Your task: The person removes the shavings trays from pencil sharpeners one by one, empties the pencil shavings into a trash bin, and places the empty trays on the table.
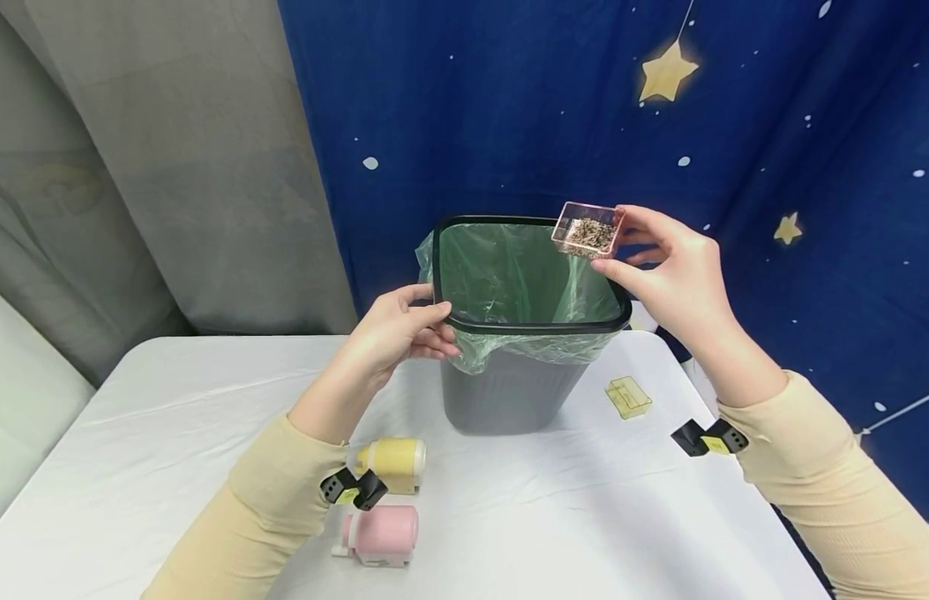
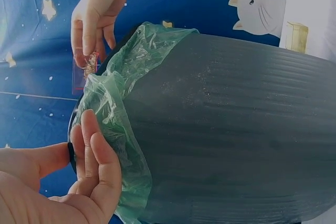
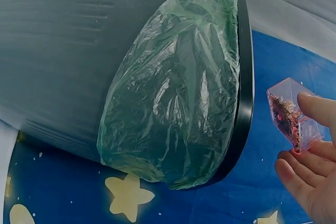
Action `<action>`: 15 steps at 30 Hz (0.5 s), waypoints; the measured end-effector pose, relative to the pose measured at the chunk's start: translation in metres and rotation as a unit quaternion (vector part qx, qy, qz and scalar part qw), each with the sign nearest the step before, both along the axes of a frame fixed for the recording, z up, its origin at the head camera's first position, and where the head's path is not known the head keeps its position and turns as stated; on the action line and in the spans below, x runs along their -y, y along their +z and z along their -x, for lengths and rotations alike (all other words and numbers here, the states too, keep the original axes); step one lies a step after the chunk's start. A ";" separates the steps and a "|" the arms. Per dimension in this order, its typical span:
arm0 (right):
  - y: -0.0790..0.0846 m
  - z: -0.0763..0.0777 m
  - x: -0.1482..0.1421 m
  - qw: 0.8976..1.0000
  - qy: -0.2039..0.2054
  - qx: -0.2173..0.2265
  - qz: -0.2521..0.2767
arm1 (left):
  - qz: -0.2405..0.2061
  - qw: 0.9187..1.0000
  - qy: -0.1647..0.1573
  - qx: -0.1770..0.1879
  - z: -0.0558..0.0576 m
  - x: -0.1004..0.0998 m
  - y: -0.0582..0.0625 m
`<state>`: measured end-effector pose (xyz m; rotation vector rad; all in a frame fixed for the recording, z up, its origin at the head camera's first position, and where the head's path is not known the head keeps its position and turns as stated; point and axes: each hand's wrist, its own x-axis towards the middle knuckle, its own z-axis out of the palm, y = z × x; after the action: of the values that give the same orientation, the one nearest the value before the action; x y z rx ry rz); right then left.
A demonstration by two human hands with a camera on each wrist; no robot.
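My right hand point(image 1: 677, 267) holds a small clear pink shavings tray point(image 1: 586, 231) by its right end, above the right back part of the bin's rim. Pencil shavings lie in it, seen from the side in the right wrist view, where fingers and thumb pinch the tray point(image 3: 294, 116). On the left, my left hand point(image 1: 404, 325) pinches the black rim of a grey trash bin point(image 1: 501, 387), thumb on top and fingers below. A thin green bag point(image 1: 494, 267) lines the bin and folds over the rim, hanging loose outside.
A yellow crank pencil sharpener point(image 1: 395, 462) and a pink one point(image 1: 385, 533) lie on the white-covered table point(image 1: 531, 517), near my left forearm. A clear yellow tray point(image 1: 627, 397) sits right of the bin. Behind the table hangs a blue curtain point(image 1: 471, 108) with stars.
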<state>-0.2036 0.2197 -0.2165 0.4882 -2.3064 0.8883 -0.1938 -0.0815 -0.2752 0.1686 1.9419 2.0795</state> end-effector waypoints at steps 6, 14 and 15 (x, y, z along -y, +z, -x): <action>0.000 0.002 -0.001 0.999 -0.003 -0.027 -0.047 | -0.001 1.000 -0.004 -0.002 0.001 -0.001 -0.001; -0.001 0.009 0.003 0.991 -0.003 -0.078 -0.111 | -0.001 1.000 0.001 0.000 0.002 0.000 -0.001; -0.001 0.010 0.003 0.990 -0.004 -0.083 -0.116 | -0.002 1.000 0.001 0.000 0.002 0.000 -0.001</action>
<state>-0.2135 0.2168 -0.2177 0.6254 -2.2659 0.5554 -0.1955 -0.0816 -0.2766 0.1672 1.9392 2.0839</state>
